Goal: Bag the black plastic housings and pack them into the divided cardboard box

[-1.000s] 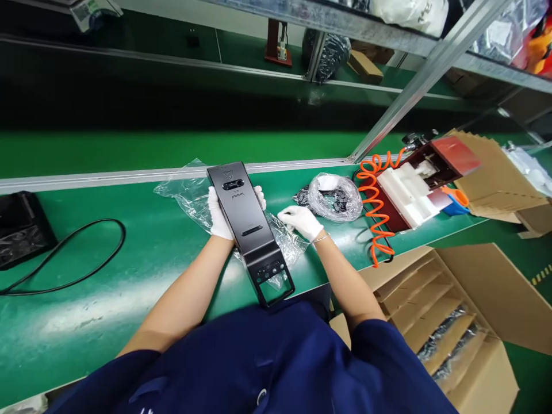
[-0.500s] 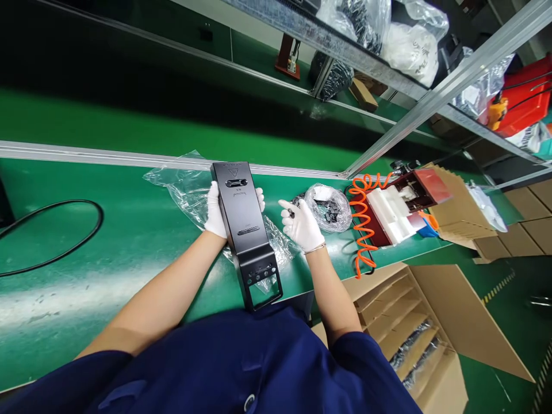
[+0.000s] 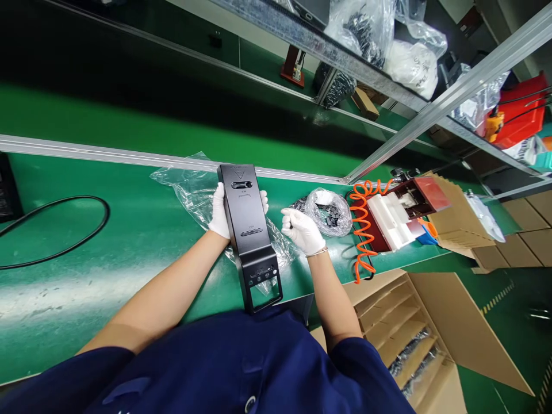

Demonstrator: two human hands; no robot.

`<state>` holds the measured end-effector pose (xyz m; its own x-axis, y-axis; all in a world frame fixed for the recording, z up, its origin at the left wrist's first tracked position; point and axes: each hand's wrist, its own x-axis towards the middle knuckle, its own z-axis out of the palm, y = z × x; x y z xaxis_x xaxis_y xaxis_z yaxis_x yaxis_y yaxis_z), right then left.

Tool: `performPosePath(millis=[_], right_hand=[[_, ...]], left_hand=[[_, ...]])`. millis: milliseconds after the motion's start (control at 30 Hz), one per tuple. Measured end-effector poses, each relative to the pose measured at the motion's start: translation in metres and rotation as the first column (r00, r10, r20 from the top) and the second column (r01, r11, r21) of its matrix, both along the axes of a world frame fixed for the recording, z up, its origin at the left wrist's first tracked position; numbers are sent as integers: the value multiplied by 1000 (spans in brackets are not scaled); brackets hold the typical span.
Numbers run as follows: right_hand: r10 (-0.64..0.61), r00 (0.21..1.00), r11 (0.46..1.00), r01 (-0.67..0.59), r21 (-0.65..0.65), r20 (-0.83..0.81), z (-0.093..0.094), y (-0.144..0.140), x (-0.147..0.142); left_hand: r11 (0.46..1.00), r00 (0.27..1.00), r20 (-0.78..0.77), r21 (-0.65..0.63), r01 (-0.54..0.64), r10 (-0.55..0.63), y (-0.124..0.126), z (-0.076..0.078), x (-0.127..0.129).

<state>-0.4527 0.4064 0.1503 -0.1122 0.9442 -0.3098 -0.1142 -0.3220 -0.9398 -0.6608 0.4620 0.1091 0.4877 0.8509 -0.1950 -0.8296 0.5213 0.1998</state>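
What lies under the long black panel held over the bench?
Under the black panel lies a crumpled clear plastic bag on the green bench. The left hand grips the panel from behind; its palm and the bag's middle are hidden.

Our left hand (image 3: 219, 214) grips black panel (image 3: 249, 230) over plastic bag (image 3: 194, 190) on desk (image 3: 107, 259); right hand (image 3: 302, 230) pinches sm. part, too small to ID.

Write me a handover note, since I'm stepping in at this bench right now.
Left hand: grips the long black plastic panel from behind, holding it over the clear plastic bag.
Right hand: closed around a small dark part, too small to identify, beside the panel.
Done: panel is out of its bag.
Left: small part not yet on the panel; more lie in the open clear bag of small black parts.
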Motion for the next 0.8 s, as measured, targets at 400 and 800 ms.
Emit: performPosePath(millis=[400, 800], right_hand=[[-81, 986, 995, 89, -48, 145, -31, 32, 4], [-109, 991, 971, 88, -222, -83, -46, 51, 19]], left_hand=[[1000, 998, 50, 19, 23, -24, 2, -5, -1], [997, 998, 45, 64, 33, -36, 3, -7, -1]])
